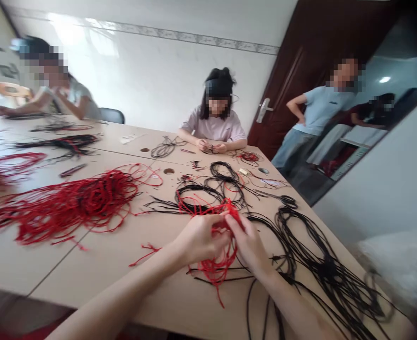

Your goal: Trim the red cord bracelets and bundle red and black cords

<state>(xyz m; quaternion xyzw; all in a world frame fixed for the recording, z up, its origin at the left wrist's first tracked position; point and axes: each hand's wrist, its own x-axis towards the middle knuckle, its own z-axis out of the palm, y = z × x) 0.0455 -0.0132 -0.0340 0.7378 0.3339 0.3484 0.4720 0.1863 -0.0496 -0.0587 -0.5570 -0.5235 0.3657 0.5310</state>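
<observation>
Right now both hands work at one tangle of red cord. The left hand curls its fingers in against the bunch, and the right hand pinches it from the other side, so the two nearly touch. The red cord is gripped between them, just above the desk, with loose strands hanging below the hands.

Black cords sprawl in long loops to the right of the right hand, some running beneath the wrist. More black loops lie just ahead, mixed with red strands, and a short red snippet lies left of the left hand. A big red heap covers the desk further left.

Across the desk, a co-worker holds a small dark cord piece in both palms. Another person leans in at the far left, one arm along the desk. A third person stands by a dark door, hand on hip.
</observation>
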